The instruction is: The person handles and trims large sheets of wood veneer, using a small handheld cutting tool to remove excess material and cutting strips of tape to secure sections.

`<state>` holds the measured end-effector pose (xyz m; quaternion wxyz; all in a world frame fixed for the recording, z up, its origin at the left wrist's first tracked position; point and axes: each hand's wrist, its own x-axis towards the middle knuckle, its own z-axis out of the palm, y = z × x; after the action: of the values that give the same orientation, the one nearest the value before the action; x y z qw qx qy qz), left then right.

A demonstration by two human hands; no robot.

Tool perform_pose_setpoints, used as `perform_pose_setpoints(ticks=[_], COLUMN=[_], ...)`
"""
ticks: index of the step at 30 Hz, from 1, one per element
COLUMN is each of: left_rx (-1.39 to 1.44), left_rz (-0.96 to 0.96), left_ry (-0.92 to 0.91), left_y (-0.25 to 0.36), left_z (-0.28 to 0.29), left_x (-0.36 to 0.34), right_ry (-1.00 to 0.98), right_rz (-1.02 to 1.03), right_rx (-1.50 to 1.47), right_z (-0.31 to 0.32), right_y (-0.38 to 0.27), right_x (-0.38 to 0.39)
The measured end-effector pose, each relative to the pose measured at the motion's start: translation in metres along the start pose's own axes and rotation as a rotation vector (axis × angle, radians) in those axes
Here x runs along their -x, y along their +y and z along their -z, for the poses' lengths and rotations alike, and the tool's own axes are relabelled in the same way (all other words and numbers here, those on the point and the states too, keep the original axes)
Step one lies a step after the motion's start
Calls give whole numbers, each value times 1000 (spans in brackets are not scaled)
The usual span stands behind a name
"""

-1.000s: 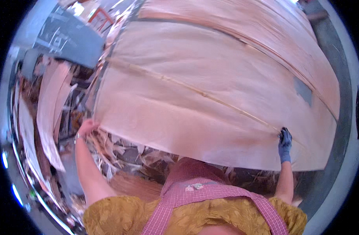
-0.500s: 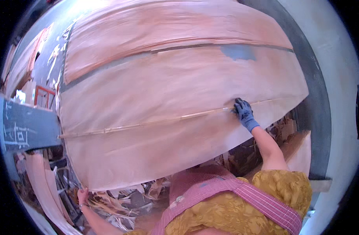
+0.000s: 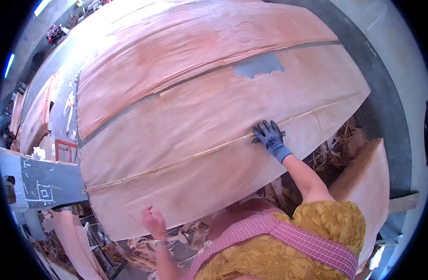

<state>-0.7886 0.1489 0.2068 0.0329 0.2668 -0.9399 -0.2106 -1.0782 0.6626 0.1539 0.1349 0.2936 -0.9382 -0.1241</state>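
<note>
A large pinkish wood veneer sheet (image 3: 186, 182) is spread out in front of me. Along it lies a long thin wooden stick (image 3: 195, 157). My right hand (image 3: 270, 139), in a blue-grey glove with dark fingers, rests over the stick, right of its middle. A small dark tool (image 3: 283, 134) pokes out at the side of that hand; the palm hides most of it, so its kind is unclear. Bare and somewhat blurred, my left hand (image 3: 153, 221) is above the sheet's near edge, fingers loosely apart and holding nothing.
Beyond lies another veneer stack (image 3: 176, 56), with a grey-blue patch (image 3: 259, 65) showing through a torn gap. Veneer scraps (image 3: 144, 254) litter the floor below the near edge. A grey metal beam (image 3: 50, 184) stands left, a veneer stack (image 3: 363, 186) right, a red frame (image 3: 65, 148) farther off.
My left hand has left the sheet's near-left corner and come right, its fingers now loose. My right hand has slid left along the stick. The view has turned somewhat.
</note>
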Motion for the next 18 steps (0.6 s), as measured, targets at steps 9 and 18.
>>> perform_pose_setpoints(ticks=[9, 18], left_rx=[-386, -214], left_rz=[-38, 59], left_ry=[82, 14], left_y=[77, 92], left_z=[-58, -36], left_x=[28, 15], right_ry=[62, 138], right_rz=[3, 50], right_rx=[-385, -467], right_z=[-2, 5], right_y=[15, 14], right_x=[-11, -1])
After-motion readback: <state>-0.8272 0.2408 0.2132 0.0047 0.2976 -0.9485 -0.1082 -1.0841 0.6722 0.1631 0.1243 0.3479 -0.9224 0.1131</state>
